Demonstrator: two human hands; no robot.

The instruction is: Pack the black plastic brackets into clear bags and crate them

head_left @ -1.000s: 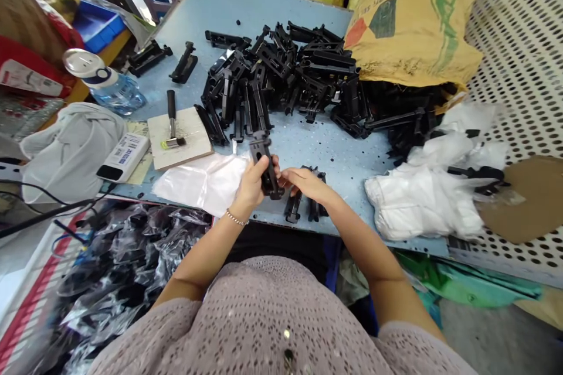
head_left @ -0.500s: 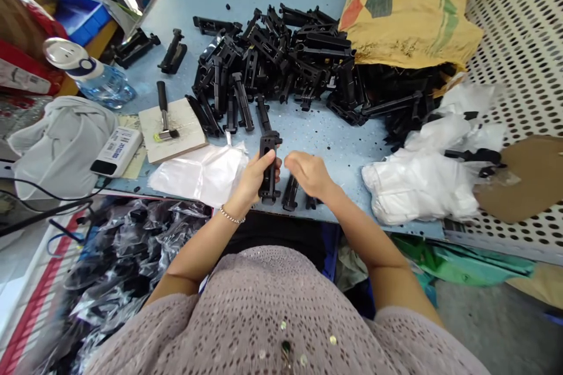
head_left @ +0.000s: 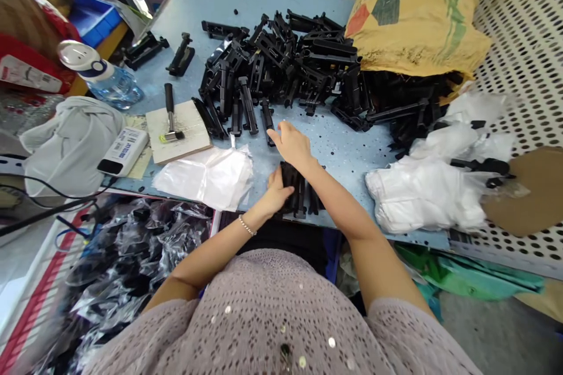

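Observation:
My left hand [head_left: 278,192] is closed around the side of a black plastic bracket [head_left: 288,179], which lies at the table's front edge beside other black brackets [head_left: 301,196]. Part of what it grips is hidden by the fingers and by my right forearm. My right hand [head_left: 292,143] is just beyond it, thumb and fingers apart, with nothing visible in it. Its thumb is close to the lower end of a single black bracket [head_left: 266,117] lying on the table. Behind both hands spreads a large heap of similar black brackets [head_left: 268,58].
A hammer [head_left: 169,108] rests on a pale board [head_left: 193,129] at left, near clear plastic bags [head_left: 206,179]. A water bottle [head_left: 103,76] stands farther left. On the right are white bags [head_left: 417,193] and a yellow sack [head_left: 417,17] spilling black parts. Wrapped items [head_left: 149,258] fill a bin below.
My left hand has lowered the bracket it held up onto the table edge and moved slightly right. My right hand has moved up and away, toward the single bracket, its thumb spreading.

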